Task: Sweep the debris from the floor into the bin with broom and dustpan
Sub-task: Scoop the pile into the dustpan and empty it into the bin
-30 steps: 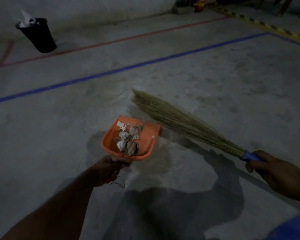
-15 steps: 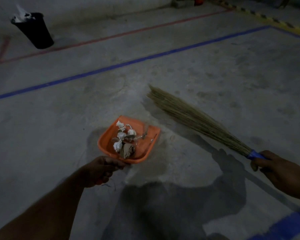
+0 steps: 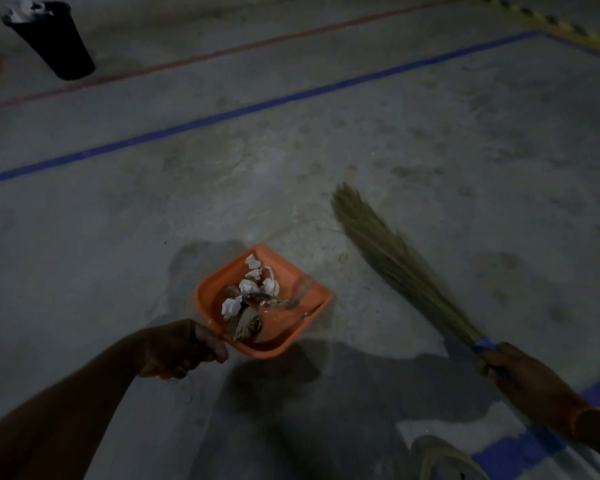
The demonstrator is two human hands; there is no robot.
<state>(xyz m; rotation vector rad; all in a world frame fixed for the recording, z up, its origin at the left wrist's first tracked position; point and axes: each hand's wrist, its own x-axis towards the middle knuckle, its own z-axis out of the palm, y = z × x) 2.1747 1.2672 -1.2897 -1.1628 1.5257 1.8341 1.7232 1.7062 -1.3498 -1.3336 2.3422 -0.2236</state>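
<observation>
My left hand (image 3: 182,348) grips the handle of an orange dustpan (image 3: 305,306), which is lifted off the concrete floor. Crumpled white paper and brown scraps (image 3: 250,299) lie piled in the pan. My right hand (image 3: 523,375) grips the blue handle of a grass broom (image 3: 392,258). Its bristles point up and left, well to the right of the dustpan and apart from it. A black bin (image 3: 58,43) with white paper sticking out of its top stands at the far upper left.
A blue line (image 3: 257,107) and a red line (image 3: 222,55) cross the floor between me and the bin. Yellow-black hazard tape (image 3: 565,27) runs at the upper right. A shoe tip (image 3: 444,459) and blue floor paint (image 3: 520,452) show at the bottom right.
The broom has swung to the right, away from the dustpan. The dustpan has been lifted and tilted back toward me. The view has shifted forward, bringing the bin nearer the top-left corner.
</observation>
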